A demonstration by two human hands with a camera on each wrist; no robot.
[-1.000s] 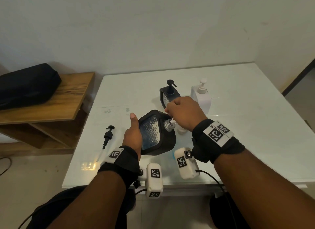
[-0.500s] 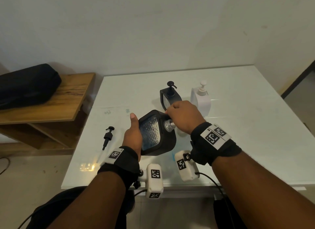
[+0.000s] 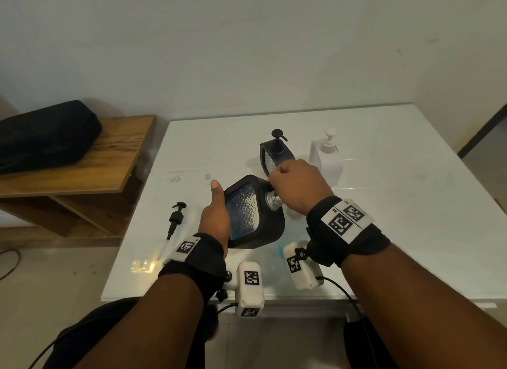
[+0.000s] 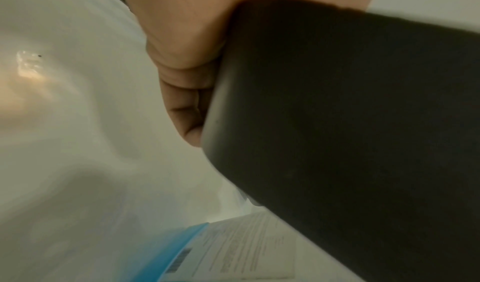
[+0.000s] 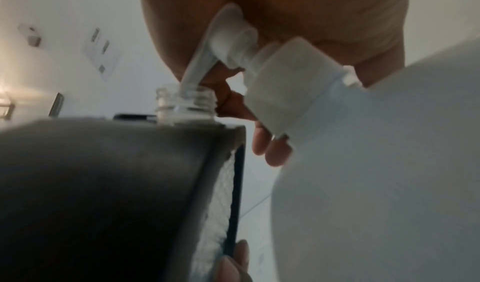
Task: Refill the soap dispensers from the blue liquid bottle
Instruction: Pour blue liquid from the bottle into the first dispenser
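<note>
My left hand (image 3: 215,215) grips a black soap dispenser (image 3: 255,217) and holds it tilted above the table, thumb up along its left edge. Its clear threaded neck (image 3: 271,200) is uncapped. My right hand (image 3: 297,187) is curled over the white pump head (image 5: 233,44) of the blue liquid bottle (image 5: 376,163). The pump's nozzle dips into the dispenser neck (image 5: 185,101). In the head view the bottle is mostly hidden under my right hand. The left wrist view shows the bottle's blue and white label (image 4: 207,251) below the dispenser (image 4: 350,122).
A second black dispenser (image 3: 275,154) and a white dispenser (image 3: 326,160) stand behind my hands on the white table (image 3: 397,176). A loose black pump (image 3: 175,220) lies at the left. A wooden shelf (image 3: 82,171) with a black bag (image 3: 46,135) stands beside the table.
My right hand has sunk slightly over the pump, hiding more of the nozzle. The left hand keeps the dispenser tilted in the same place.
</note>
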